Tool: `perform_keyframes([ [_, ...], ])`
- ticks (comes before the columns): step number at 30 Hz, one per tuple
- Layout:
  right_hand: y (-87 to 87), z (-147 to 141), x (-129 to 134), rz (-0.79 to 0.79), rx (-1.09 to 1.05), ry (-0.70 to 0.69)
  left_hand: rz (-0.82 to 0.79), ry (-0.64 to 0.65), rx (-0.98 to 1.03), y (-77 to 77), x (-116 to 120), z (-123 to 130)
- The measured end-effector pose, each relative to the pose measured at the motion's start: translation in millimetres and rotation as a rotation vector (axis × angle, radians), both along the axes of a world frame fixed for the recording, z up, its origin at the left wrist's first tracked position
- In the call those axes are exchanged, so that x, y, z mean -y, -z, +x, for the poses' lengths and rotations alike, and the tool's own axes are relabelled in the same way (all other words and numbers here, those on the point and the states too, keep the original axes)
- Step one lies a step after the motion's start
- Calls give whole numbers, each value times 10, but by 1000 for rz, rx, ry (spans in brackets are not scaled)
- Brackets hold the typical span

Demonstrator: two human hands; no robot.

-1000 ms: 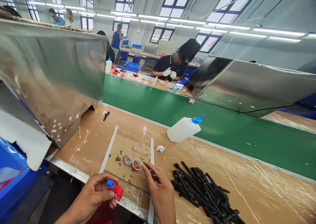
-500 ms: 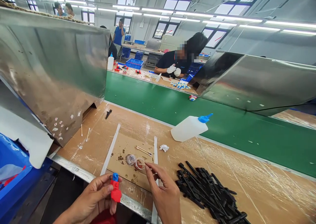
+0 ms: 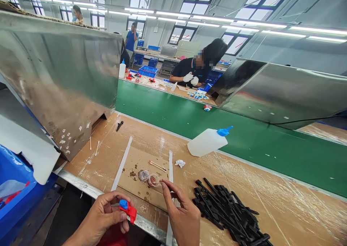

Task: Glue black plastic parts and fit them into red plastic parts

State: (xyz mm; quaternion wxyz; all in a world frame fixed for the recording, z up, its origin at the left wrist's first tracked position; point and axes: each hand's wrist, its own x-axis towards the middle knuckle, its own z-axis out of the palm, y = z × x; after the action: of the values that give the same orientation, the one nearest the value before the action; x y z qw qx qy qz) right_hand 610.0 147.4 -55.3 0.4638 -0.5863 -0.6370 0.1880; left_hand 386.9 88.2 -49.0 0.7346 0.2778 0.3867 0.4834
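Brown desk [image 3: 271,188] holds a little cup [image 3: 153,179]. Left hand [image 3: 104,217] fingers pinch a red toy part [image 3: 128,209], blue end pointing left. Right hand [image 3: 182,211] fingers pinch a thin stick touching the cup.

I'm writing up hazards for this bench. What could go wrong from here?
The left hand pinches the small red and blue part out past the bench edge; if it slips, it likely falls to the floor. The right hand dips a thin stick into the small clear cup, which looks light enough to tip and smear the cardboard pad.
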Motion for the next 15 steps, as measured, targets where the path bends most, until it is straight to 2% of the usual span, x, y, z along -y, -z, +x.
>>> perform_keyframes([
  [9, 73, 8, -15, 17, -15, 14, 101, -52, -190, 74, -53, -82],
  [11, 87, -11, -36, 22, -38, 6, 144, -134, -404, 83, -109, -189],
  [15, 75, -32, -60, 52, -25, -14, 189, -301, -970, 88, -306, -518],
])
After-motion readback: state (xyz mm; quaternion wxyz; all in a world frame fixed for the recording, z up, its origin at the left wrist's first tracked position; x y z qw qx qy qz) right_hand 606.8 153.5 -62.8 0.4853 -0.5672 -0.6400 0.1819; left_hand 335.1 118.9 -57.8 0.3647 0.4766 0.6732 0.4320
